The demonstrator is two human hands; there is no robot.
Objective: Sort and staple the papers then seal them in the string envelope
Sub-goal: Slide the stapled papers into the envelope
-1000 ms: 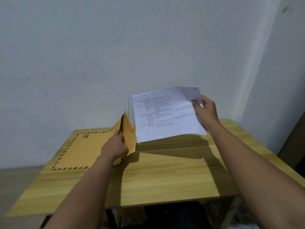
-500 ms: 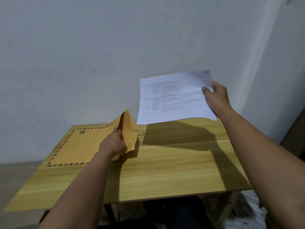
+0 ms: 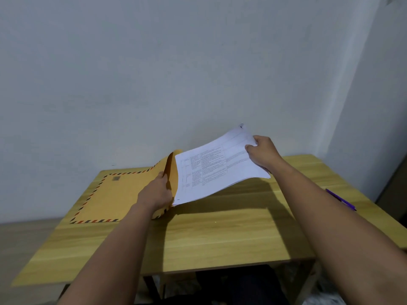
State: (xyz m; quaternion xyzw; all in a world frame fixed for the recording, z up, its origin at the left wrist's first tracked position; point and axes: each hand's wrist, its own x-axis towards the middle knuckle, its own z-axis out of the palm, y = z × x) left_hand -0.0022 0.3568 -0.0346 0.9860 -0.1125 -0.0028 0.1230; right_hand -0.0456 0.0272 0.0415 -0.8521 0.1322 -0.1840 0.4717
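Right hand (image 3: pixel 263 154) pinches the papers (image 3: pixel 217 169) at their far corner, their near edge at the envelope (image 3: pixel 114 197) mouth, which the left hand (image 3: pixel 155 193) grips open.

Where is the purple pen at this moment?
In the head view, the purple pen lies on the wooden table near its right edge, partly hidden behind the right forearm.
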